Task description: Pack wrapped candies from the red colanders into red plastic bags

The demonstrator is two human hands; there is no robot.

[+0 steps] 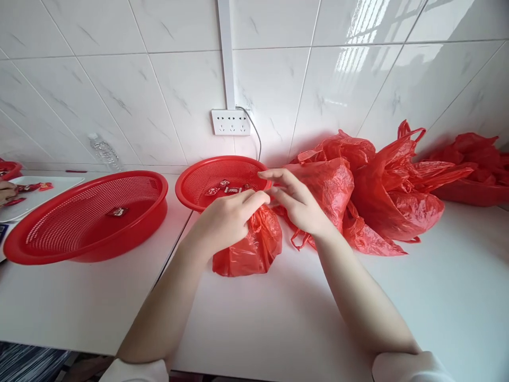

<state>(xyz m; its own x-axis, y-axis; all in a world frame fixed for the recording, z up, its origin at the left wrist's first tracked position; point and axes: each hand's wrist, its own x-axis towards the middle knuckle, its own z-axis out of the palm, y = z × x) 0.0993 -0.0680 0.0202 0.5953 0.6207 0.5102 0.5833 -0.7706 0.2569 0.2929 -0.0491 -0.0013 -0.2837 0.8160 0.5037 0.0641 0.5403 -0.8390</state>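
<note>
A filled red plastic bag [256,246] stands on the white table, its top gathered beneath my two hands. My left hand [233,217] is closed at the bag's neck, with its fingertips partly hidden. From the other side, my right hand [298,201] reaches over the neck, its fingers stretched and apart, and its tips meet those of my left hand. No plastic shows plainly between the right fingers. Just behind sits a round red basket [191,180] with several small dark red wrapped packets [233,190] in it.
A larger red basket [155,212] at left holds one small packet [117,211]. Several full red bags [397,207] crowd the right side. A clear bottle [104,151] leans by the wall, below a power socket [230,122]. Another person's hand [7,192] is over a white tray [51,187].
</note>
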